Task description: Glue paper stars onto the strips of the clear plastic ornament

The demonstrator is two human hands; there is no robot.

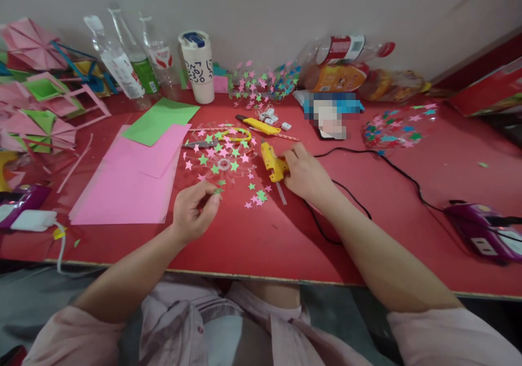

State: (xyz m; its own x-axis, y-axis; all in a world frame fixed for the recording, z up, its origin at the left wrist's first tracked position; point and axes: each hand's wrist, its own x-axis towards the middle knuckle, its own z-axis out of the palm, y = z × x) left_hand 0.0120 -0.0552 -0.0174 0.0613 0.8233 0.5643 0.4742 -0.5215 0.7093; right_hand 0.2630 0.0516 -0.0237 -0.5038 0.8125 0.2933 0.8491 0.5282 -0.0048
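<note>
Between the thumb and finger of my left hand (194,209) is a small green paper star (219,191). My right hand (309,177) is closed around the handle of a yellow hot glue gun (274,162), with a clear glue stick (281,193) poking out of its back end. Left of the gun lies a clear plastic piece covered with pink and green stars (223,154); its ring-shaped bottle neck (224,164) faces up. Loose stars (258,197) lie on the table between my hands. Scissors (236,134) with yellow handles are partly hidden behind the starred plastic.
Pink paper (134,186) and a green sheet (163,120) lie left. Bottles (153,61) and a tumbler (198,72) stand behind; a yellow cutter (261,125) lies ahead. A black cord (391,165) runs right to a purple power strip (481,230). Paper crafts (44,99) fill the far left.
</note>
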